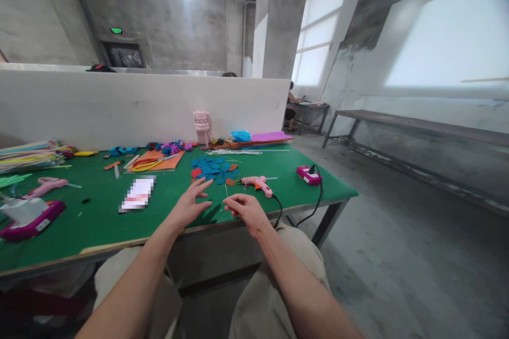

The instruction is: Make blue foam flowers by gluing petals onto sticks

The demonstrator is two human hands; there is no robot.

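Note:
My left hand (pixel 191 204) is open, its fingers spread just in front of a loose pile of blue cut pieces (pixel 213 167). My right hand (pixel 247 211) pinches a thin pale wire-like stem (pixel 226 189) between thumb and fingertips, and the stem points upward. Among the blue pieces lie a few orange-brown ones and a red piece (pixel 196 172). Just beyond my right hand, a pink hot glue gun (pixel 257 183) rests on the green table (pixel 99 225), its cord hanging over the front edge.
A magenta power strip (pixel 309 175) sits at the table's right end. Yellow-handled scissors (pixel 153 163) lie on orange sheets. Another pink glue gun (pixel 45 187) is at left, near bundled stems (pixel 32 156). A white partition (pixel 151 108) stands behind. One person (pixel 292 103) sits farther off.

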